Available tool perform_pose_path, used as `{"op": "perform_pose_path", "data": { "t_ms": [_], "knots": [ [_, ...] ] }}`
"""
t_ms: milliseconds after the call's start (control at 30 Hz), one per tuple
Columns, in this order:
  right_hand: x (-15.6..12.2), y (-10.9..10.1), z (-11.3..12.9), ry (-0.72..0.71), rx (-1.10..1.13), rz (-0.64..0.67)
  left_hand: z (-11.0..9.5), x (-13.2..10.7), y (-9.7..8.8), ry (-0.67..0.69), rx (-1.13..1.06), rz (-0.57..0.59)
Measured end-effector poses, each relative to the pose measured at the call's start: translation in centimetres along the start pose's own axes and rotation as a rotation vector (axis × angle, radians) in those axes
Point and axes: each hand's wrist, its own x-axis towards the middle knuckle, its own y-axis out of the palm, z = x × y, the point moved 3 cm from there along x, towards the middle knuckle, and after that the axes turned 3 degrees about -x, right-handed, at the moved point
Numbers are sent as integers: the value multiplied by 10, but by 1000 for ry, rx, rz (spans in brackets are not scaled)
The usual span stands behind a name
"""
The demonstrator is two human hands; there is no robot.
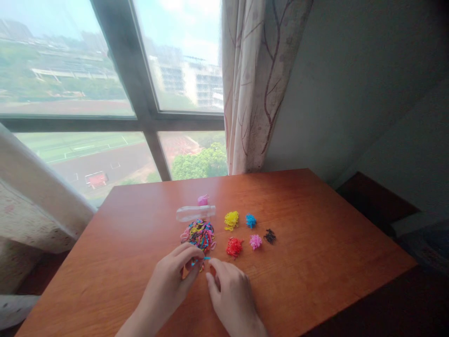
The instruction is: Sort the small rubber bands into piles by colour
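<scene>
A mixed heap of small coloured rubber bands [201,234] lies on the wooden table [315,243]. To its right sit small sorted piles: yellow [231,220], blue [250,220], red [234,246], pink [256,241] and black [270,236]. My left hand [175,276] and my right hand [229,290] meet just below the heap, fingers pinched together on a blue rubber band [206,258] stretched between them. A clear plastic bottle [195,213] lies on its side behind the heap, with a pink cap [203,200] beside it.
A window [105,84] runs behind the table, with a patterned curtain [256,84] at its right and another curtain [31,206] at the left. A dark piece of furniture [379,201] stands off the table's right edge.
</scene>
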Motion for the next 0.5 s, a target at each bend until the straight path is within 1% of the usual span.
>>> {"op": "perform_pose_path", "data": {
  "t_ms": [100,233,400,500],
  "knots": [
    [-3,-1,-3,31,-25,10,-7,16,1,18,-17,-8],
    [-7,-4,-4,63,-34,40,-7,30,5,19,-6,-34],
    [-9,-6,-6,85,-20,35,-9,41,14,25,41,-5],
    [-9,-7,-6,75,-18,32,-17,59,23,34,63,20]
  ]
}}
